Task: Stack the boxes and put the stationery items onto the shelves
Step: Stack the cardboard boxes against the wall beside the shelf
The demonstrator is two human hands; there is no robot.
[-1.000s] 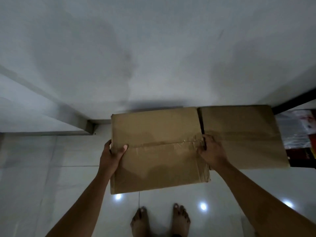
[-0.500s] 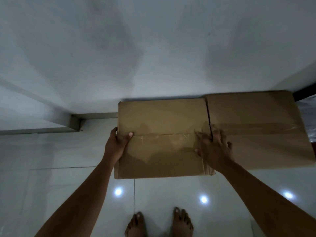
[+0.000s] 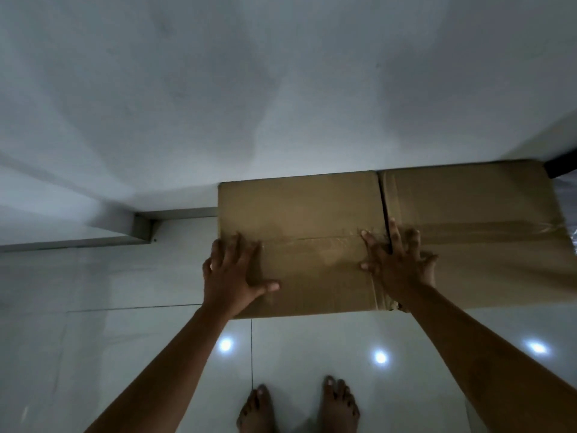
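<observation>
Both hands are now lying flat on top instead of gripping the sides. Left hand, grip spread, is pressing the left box near its left edge. Right hand, fingers splayed, is resting across the seam w/ the right box; boxes touching, against the wall, on the floor.

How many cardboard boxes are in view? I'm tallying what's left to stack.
2. The left cardboard box sits against the wall under both hands; the right cardboard box sits beside it, also against the wall. Any boxes beneath or out of frame are hidden.
</observation>
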